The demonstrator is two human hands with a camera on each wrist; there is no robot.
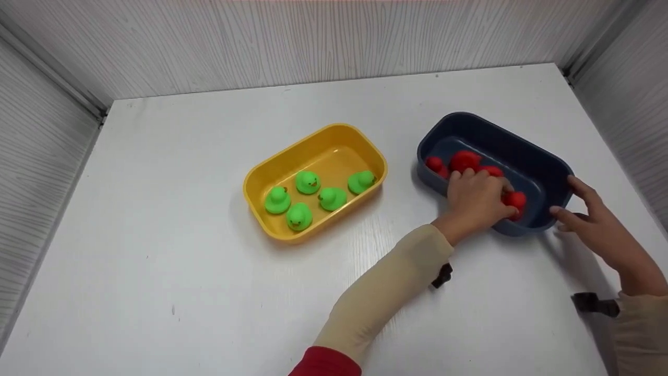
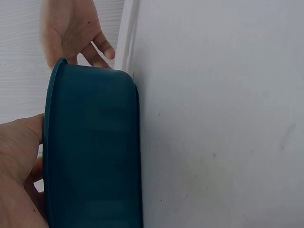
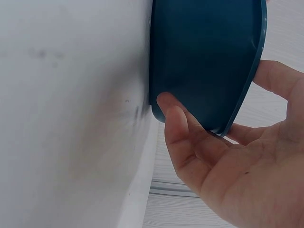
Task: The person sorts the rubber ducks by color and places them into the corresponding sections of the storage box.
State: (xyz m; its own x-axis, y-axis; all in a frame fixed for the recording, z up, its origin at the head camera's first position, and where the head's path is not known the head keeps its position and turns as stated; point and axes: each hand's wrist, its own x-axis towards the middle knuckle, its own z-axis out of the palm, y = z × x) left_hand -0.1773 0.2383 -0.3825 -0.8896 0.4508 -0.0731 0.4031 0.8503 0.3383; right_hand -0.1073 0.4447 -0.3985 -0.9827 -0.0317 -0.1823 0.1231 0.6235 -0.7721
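Observation:
A dark blue bin (image 1: 543, 156) stands at the right of the table and holds several red toy ducks (image 1: 463, 160). My left hand (image 1: 476, 197) reaches over its near wall, fingers curled down among them. Thumb and fingers pinch a red duck (image 1: 515, 202); the fingertips are hidden. At the bin's right end, my right hand (image 1: 600, 224) grips the rim. In the right wrist view, that hand (image 3: 242, 166) has fingers against the bin's outer wall (image 3: 204, 61). The left wrist view shows the bin's side (image 2: 92, 142) beside the left hand (image 2: 19, 166), ducks out of sight.
Left of the blue bin stands a yellow bin (image 1: 360, 136), set at an angle, with several green toy ducks (image 1: 308, 181) inside. Both bins rest on a white table (image 1: 172, 250). Pale wood-grain panels (image 1: 313, 42) close off the back and sides.

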